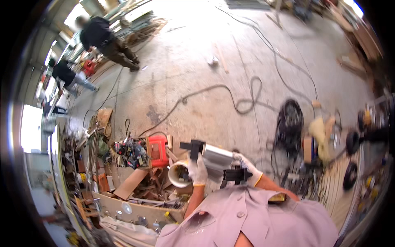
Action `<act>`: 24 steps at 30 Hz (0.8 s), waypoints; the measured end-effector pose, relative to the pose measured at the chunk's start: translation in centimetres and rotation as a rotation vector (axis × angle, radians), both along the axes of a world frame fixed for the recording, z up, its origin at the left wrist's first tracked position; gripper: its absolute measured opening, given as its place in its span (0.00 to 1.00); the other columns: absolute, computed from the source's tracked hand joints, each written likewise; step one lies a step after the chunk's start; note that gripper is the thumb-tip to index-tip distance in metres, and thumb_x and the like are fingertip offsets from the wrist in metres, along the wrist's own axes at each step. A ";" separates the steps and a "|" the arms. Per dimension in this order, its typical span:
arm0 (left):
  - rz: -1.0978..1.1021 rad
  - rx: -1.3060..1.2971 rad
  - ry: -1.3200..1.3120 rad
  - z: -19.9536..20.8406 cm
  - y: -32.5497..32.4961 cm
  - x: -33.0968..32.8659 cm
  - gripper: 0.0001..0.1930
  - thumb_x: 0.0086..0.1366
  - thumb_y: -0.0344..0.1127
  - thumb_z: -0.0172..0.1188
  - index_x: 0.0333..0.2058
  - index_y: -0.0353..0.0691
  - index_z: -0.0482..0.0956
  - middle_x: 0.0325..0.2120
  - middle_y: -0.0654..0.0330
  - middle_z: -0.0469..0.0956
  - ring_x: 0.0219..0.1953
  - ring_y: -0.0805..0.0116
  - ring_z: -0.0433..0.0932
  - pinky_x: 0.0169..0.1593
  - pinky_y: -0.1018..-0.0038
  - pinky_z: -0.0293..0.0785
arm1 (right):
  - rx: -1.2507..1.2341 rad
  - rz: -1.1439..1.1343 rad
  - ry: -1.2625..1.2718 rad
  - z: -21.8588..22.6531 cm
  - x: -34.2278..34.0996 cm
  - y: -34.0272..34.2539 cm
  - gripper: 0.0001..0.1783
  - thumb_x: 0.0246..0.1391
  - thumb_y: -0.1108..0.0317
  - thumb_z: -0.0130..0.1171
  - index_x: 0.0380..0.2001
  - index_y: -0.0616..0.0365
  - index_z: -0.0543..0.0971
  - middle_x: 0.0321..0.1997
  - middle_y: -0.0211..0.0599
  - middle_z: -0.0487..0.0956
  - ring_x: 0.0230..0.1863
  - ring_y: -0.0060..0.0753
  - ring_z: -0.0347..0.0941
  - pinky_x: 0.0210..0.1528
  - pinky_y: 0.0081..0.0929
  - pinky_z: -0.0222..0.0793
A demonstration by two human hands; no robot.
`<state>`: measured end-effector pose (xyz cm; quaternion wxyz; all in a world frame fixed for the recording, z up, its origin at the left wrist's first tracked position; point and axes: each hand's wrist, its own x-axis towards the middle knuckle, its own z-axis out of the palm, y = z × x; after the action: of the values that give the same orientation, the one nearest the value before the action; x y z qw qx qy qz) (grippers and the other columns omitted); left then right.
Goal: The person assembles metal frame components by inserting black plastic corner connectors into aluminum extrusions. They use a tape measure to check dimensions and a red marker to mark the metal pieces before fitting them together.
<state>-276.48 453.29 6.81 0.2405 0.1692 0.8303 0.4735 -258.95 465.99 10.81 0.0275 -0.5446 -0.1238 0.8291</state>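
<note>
My left hand (198, 172), in a white work glove, is at the left end of a silver, smooth-sided metal piece (218, 155). Its fingers look closed on that end, partly hidden by a black block-shaped fitting (193, 148). The right end of the piece meets my right hand (250, 168), gloved in white with a yellow cuff, fingers curled against it. A second black fitting (236, 175) sits in front of that hand. Whether the fittings are fixed to the gloves or to the piece I cannot tell. Beside my left hand is a cream-coloured round tub (179, 174).
A scrap-filled wooden bin (135, 199) stands at lower left, behind it a crate of power tools (132, 153) and a red container (158, 151). A hose (214, 87) crosses the concrete floor toward a black coil (290, 123). Two people (108, 39) are at far left.
</note>
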 end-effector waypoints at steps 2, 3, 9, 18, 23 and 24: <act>0.113 0.010 0.079 -0.9 3.0 -4.3 0.27 0.76 0.50 0.50 0.57 0.28 0.76 0.40 0.40 0.81 0.41 0.44 0.78 0.51 0.58 0.71 | -0.084 0.121 0.163 -3.8 -4.5 4.8 0.26 0.59 0.38 0.66 0.36 0.51 0.78 0.29 0.27 0.76 0.26 0.26 0.73 0.30 0.29 0.74; 0.154 -0.008 0.166 -1.5 4.6 -6.5 0.27 0.77 0.49 0.47 0.57 0.28 0.76 0.42 0.40 0.82 0.43 0.46 0.78 0.51 0.58 0.71 | -0.140 0.135 0.241 -6.9 -6.2 7.2 0.28 0.58 0.37 0.66 0.39 0.53 0.77 0.30 0.26 0.75 0.28 0.26 0.73 0.32 0.28 0.74; 0.413 0.126 -0.238 -8.7 15.2 -22.5 0.26 0.78 0.50 0.47 0.46 0.26 0.80 0.34 0.49 0.81 0.37 0.60 0.77 0.44 0.63 0.72 | -0.026 0.395 0.302 -5.1 -24.6 23.4 0.24 0.64 0.41 0.62 0.37 0.53 0.79 0.29 0.22 0.74 0.26 0.19 0.71 0.32 0.21 0.72; 0.291 0.251 -0.170 -7.8 35.8 -56.1 0.21 0.75 0.48 0.54 0.46 0.33 0.82 0.29 0.66 0.76 0.31 0.73 0.71 0.36 0.70 0.68 | 0.224 0.115 0.558 -0.9 -49.3 46.9 0.24 0.68 0.54 0.54 0.56 0.61 0.80 0.47 0.39 0.86 0.44 0.33 0.85 0.47 0.34 0.84; 0.246 0.334 -0.302 -7.1 48.5 -72.5 0.15 0.73 0.47 0.57 0.37 0.40 0.79 0.30 0.67 0.75 0.29 0.75 0.72 0.35 0.72 0.71 | 0.399 0.026 0.679 -8.8 -62.1 61.6 0.29 0.70 0.49 0.52 0.60 0.63 0.77 0.52 0.35 0.85 0.50 0.31 0.82 0.55 0.31 0.80; 0.237 0.414 -0.366 -5.7 51.0 -75.4 0.14 0.74 0.47 0.57 0.37 0.42 0.80 0.30 0.69 0.75 0.29 0.77 0.73 0.35 0.74 0.72 | 0.437 -0.080 0.507 -5.9 -66.1 63.1 0.28 0.71 0.50 0.52 0.61 0.63 0.76 0.52 0.32 0.84 0.50 0.30 0.81 0.57 0.31 0.78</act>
<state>-351.89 504.27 1.16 0.2898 0.0283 0.6728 0.6801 -325.08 529.05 4.90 0.2063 -0.3067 -0.2665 0.8902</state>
